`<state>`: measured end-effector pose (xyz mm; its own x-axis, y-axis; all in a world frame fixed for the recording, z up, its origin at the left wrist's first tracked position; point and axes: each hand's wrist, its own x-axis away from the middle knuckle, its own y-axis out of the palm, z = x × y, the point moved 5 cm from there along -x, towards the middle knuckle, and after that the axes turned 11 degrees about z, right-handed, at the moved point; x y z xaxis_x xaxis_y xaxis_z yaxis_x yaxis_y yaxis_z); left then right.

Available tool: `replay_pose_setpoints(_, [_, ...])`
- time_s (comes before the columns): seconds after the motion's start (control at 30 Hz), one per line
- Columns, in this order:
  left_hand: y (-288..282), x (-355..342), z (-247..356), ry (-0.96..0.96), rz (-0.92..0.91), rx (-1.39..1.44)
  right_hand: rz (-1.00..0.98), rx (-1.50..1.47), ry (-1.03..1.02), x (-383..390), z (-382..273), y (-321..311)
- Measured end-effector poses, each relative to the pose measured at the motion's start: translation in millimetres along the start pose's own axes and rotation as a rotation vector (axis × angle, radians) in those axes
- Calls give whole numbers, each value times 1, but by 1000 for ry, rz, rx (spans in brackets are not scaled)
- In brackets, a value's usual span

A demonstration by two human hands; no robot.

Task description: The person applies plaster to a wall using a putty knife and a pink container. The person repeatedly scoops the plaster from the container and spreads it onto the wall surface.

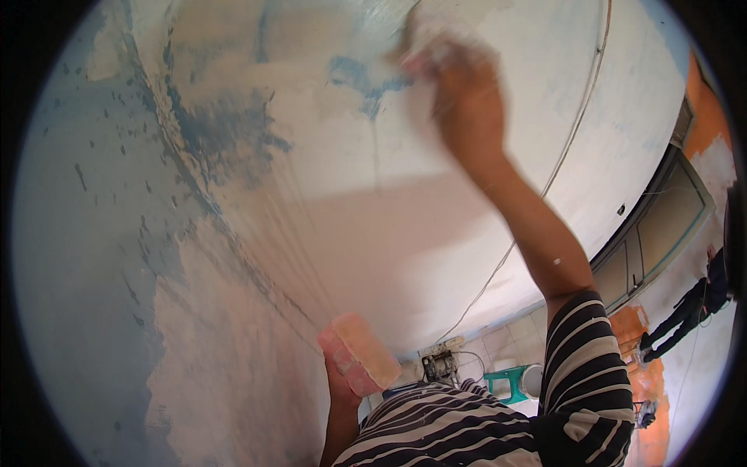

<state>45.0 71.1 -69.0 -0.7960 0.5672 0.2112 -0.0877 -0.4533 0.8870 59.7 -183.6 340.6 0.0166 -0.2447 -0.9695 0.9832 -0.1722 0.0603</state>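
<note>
My left hand (340,381) is low in front of me, closed around a pink box-shaped block (359,354) with a paler, beige upper face. Whether that block is hollow, I cannot tell. High against the wall (350,233), my right hand (459,74) is smeared by motion. Its fingers look closed round a blurred, thin-edged tool (403,47), whose kind does not show. Left of that hand, blue patches (354,78) show through the pale wall coating, beside a whitish, wet-looking streak.
A wall corner runs down the left, beside a blue-grey wall (85,233). One thin cable (572,144) hangs along the wall. Below stand a green stool (506,383), a white bucket (533,380) and a small machine (441,366). At right are a door (661,226) and another person (689,307).
</note>
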Motion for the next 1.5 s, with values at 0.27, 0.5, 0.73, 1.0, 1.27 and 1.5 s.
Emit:
replay_pose_setpoints(0.27, [29, 14, 16, 69, 22, -55, -141, -468, -169, 37, -71, -39])
replay_pose_setpoints(0.5, [17, 9, 5, -22, 3, 18, 33, 11, -74, -18, 20, -4])
replay_pose_setpoints(0.73, [10, 10, 16, 35, -13, 13, -346, -562, -217, 58, -103, -27])
replay_pose_setpoints(1.0, [18, 13, 14, 1, -68, 0, -58, 92, -84, -8, -4, 20])
replay_pose_setpoints(1.27, [5, 7, 22, 94, -117, -58, -353, -467, -135, 36, -84, -3])
replay_pose_setpoints(1.5, [-4, 2, 9, -40, -96, 56, -14, 20, -163, -20, -28, 15])
